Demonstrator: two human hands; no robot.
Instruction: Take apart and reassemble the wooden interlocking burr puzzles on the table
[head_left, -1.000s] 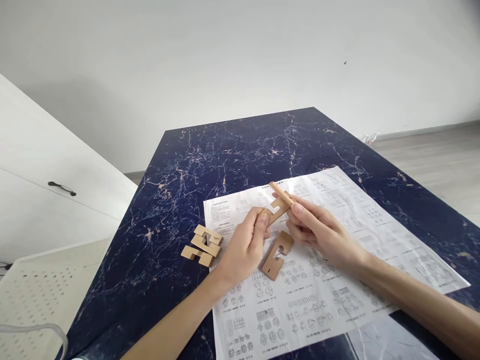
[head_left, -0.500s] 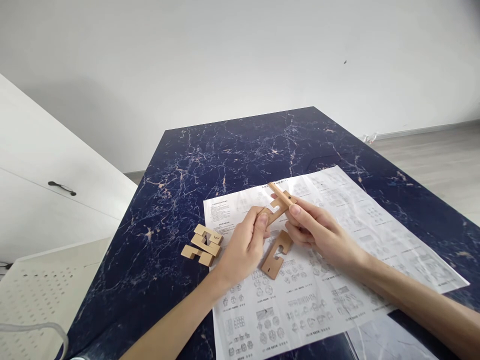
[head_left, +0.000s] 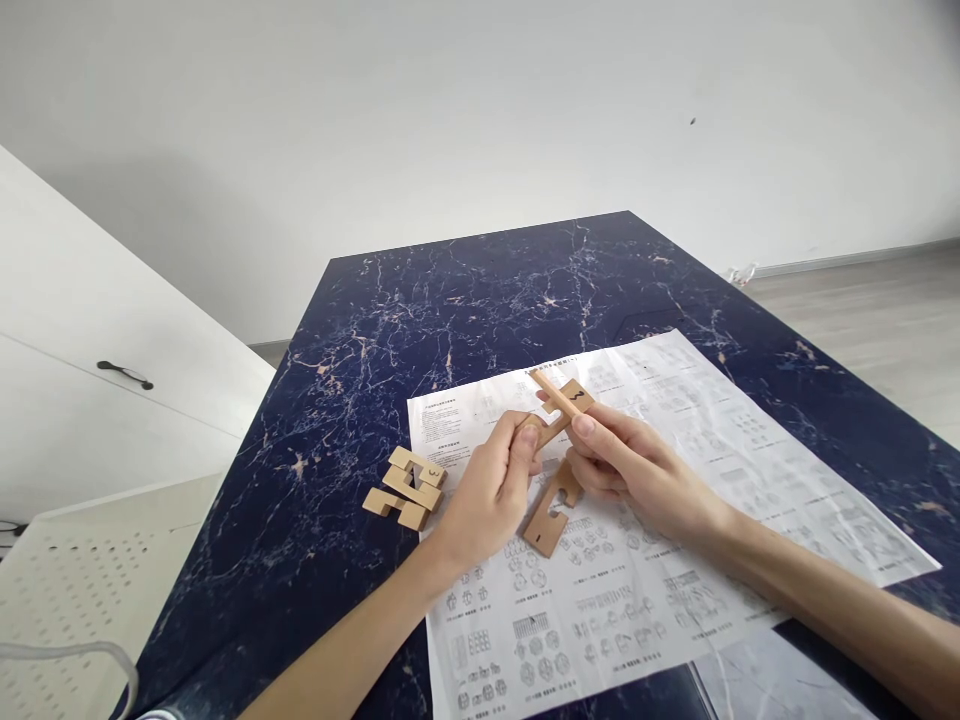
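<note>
Over the sheet (head_left: 720, 470), the left hand (head_left: 491, 480) pinches the near-left end of a notched plate (head_left: 576, 394), its long axis running away rightward. The right hand (head_left: 646, 457), nearer the crossing, pinches a bar (head_left: 556, 391) slanted crosswise over the plate; contact between the two is unclear.

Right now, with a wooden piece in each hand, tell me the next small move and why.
I'd probably nudge the narrow piece slightly toward the opening in the notched piece. The right hand holds it across that piece, close to the opening, and it doesn't look seated there; the left hand grips the notched piece's near end.
</note>
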